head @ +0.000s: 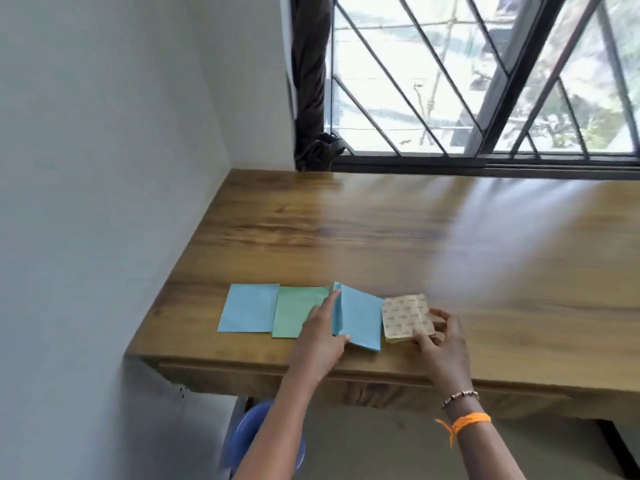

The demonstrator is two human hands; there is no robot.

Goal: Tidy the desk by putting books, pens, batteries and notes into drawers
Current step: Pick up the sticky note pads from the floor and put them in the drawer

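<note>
Notes in a row near the front edge of the wooden desk (381, 237): a blue note (247, 308) at the far left, flat; a green note (294, 315) just beside it, slightly overlapping; a second blue note (360, 320) next, tilted with its left edge lifted off the desk; a tan patterned pad (405, 317) at the right end, touching the second blue note's right edge.

Left hand (323, 332) over the seam between the green note and the second blue note, index finger stretched forward along the lifted left edge, thumb at the near corner of that note, pinching the edge. Green note partly hidden under this hand.

Right hand (443, 336) at the right side of the tan patterned pad, fingers curled round its right and near edges, thumb on the near corner, gripping it. Beaded bracelet (459, 397) and orange band (469, 421) on that wrist.

Behind the desk, a barred window (485, 81) and a dark bunched curtain (308, 81) at the left of it. White wall (104, 168) at the left. Blue stool (242, 441) under the desk, partly hidden by the left arm.
</note>
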